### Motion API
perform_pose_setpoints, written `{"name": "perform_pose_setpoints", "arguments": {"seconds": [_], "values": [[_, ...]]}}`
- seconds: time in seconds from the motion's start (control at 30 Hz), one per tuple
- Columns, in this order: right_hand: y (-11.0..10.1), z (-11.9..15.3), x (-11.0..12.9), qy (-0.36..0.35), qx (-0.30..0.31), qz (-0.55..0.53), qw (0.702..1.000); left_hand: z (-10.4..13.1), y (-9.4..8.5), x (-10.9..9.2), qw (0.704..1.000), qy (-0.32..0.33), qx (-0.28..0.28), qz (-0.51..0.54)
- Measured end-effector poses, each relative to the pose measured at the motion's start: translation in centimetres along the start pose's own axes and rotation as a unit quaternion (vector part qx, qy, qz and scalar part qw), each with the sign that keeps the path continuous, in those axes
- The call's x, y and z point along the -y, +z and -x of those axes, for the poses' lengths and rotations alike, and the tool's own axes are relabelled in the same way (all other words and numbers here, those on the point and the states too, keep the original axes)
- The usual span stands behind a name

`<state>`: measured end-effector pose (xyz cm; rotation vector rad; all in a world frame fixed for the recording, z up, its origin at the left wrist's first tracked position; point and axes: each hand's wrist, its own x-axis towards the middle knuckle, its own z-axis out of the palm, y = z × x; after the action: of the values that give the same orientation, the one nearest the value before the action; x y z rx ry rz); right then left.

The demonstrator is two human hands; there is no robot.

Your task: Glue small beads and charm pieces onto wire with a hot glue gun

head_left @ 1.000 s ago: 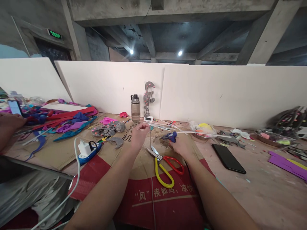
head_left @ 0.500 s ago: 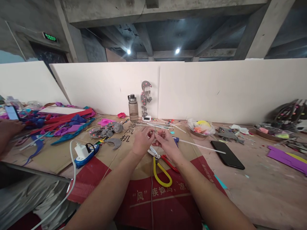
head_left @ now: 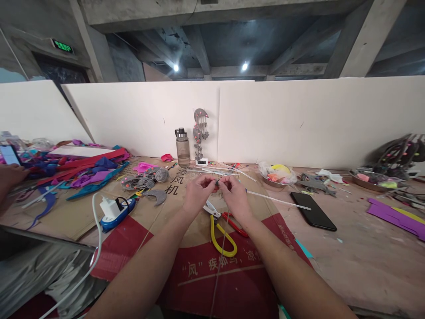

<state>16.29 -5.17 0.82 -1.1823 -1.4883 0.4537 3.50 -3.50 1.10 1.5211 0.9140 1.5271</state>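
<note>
My left hand (head_left: 198,195) and my right hand (head_left: 237,197) meet above the cardboard, thumbs and fingertips pinched closely together. Between the fingertips shows a tiny dark-green piece, too small to name. A thin grey cord (head_left: 218,274) hangs from my right hand toward the front edge; its upper end is hidden by the fingers. Just below the hands lies a hand cutter (head_left: 215,214) with one yellow and one red handle, its jaws pointing away from me. A thin white stick (head_left: 279,199) lies right of my right hand, its far end over a black phone (head_left: 314,212).
Beneath is a printed cardboard sheet (head_left: 186,266). A water bottle (head_left: 182,148) and a grey hanging ornament (head_left: 200,133) stand by the white partition. Left are a blue power strip (head_left: 117,216), grey felt pieces (head_left: 142,178), coloured cloth strips (head_left: 89,166) and another person's hand (head_left: 11,175).
The grey cord's upper part has swung to the right, now crossing the yellow handle. My right hand's fingers have turned more upright, and the dark-green piece shows. The view has shifted slightly.
</note>
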Motion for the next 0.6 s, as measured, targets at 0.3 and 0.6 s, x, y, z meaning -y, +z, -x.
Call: {"name": "perform_pose_setpoints", "arguments": {"seconds": [0.3, 0.6], "values": [[-0.1, 0.39, 0.54, -0.051, -0.012, 0.061, 0.997, -0.08, -0.08, -0.12, 0.999, -0.023, 0.005, 0.023], [0.22, 0.44, 0.51, -0.033, -0.03, 0.062, 0.997, 0.07, -0.06, -0.48, 1.0, -0.008, 0.001, -0.024]]}}
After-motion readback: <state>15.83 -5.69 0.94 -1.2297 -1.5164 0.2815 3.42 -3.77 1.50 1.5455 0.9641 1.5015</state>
